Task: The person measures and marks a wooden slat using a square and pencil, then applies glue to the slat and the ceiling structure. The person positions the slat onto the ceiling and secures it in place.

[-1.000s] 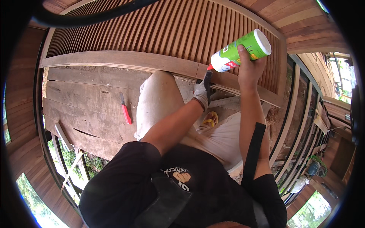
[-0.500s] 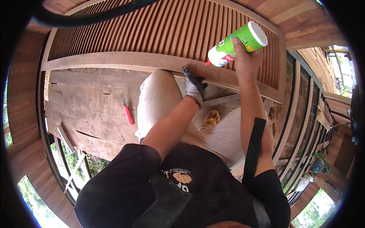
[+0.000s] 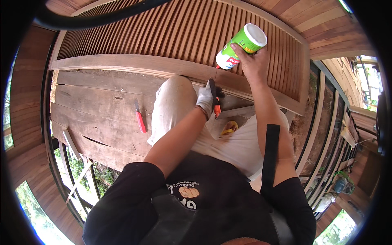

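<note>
My bare right hand grips a green-and-white bottle, tilted with its red nozzle pointing down at the front rail of a slatted wooden panel. My left hand, in a grey and black glove, is just below the nozzle at the rail's edge, closed around an orange object whose upper part is hidden. My bent knee in light trousers is beside that hand. A red-handled knife with its blade out lies on the boards left of my leg.
I sit on rough planks, one sandalled foot between my knees. Loose battens lie at the left edge over greenery. Slatted framing runs down the right, with a blue-grey object beside it. A dark tube crosses top left.
The bottle and my right hand have moved left and slightly down. My left hand has shifted left from where it was a second ago, and the orange object in it now shows.
</note>
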Tool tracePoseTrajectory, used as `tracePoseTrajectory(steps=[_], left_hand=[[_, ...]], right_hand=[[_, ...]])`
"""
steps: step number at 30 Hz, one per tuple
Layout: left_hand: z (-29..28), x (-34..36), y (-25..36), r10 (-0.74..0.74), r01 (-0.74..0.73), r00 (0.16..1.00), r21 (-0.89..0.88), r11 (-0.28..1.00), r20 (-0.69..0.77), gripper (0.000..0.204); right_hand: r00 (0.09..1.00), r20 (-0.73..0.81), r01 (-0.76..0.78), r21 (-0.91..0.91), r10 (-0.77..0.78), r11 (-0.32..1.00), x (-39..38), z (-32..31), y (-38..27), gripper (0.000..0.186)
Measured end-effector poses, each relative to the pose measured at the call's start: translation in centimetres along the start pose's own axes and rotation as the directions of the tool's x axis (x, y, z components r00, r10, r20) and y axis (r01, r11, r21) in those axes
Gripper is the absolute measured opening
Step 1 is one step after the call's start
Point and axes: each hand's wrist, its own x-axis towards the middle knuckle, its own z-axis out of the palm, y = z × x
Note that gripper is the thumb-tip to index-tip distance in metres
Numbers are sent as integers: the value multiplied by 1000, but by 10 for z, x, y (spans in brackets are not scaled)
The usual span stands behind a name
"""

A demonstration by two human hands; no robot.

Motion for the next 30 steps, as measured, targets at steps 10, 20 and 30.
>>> tracePoseTrajectory(steps=[10,20,30], left_hand=[[-5,-40,163,450,-701,662,282,655,600,56],[45,-22,203,431,-941,325,334,57,842,75],[46,-30,198,453,-960,235,278,-30,860,61]], right_hand=[[993,96,-48,-168,65,985,-5,-11,4,58],[965,191,-83,-430,180,899,-4,-24,-5,66],[992,81,-46,-480,96,876,-16,-20,-3,57]])
